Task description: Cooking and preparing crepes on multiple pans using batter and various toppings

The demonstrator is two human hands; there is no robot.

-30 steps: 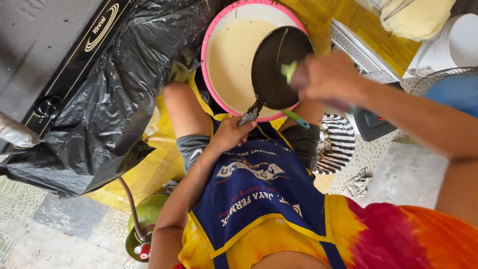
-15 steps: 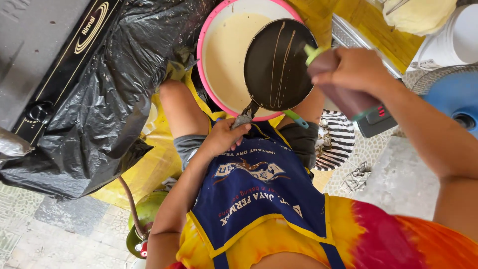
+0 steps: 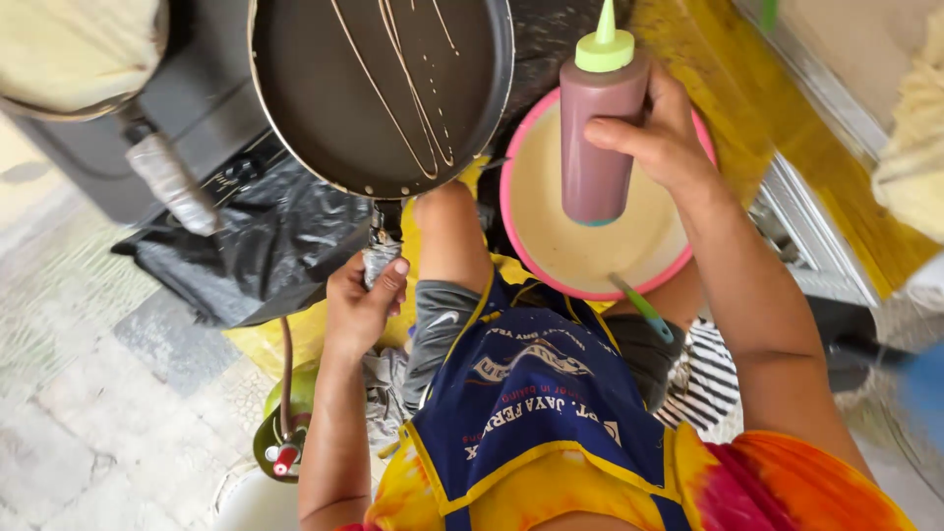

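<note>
My left hand [image 3: 362, 297] grips the wrapped handle of a dark round frying pan [image 3: 324, 98], which carries thin pale batter streaks across its surface. My right hand [image 3: 657, 138] holds a brownish squeeze bottle [image 3: 596, 147] with a green nozzle, upright, just to the right of the pan. Behind the bottle sits a pink-rimmed bowl [image 3: 511, 221] of cream batter, resting near my knee. A green-handled utensil [image 3: 641, 307] leans on the bowl's near rim. I wear a blue apron [image 3: 536, 403] over a yellow and orange shirt.
Black plastic sheeting [image 3: 265, 246] covers a stove at the left. A green gas cylinder [image 3: 285, 413] with a hose stands by my left leg on the tiled floor. A yellow surface [image 3: 708, 59] and a metal edge lie at the right. Pale dough shows at the top left [image 3: 69, 49].
The pan has swung left, off the bowl and toward the stove. My right hand has turned the squeeze bottle upright beside it. The view has shifted closer.
</note>
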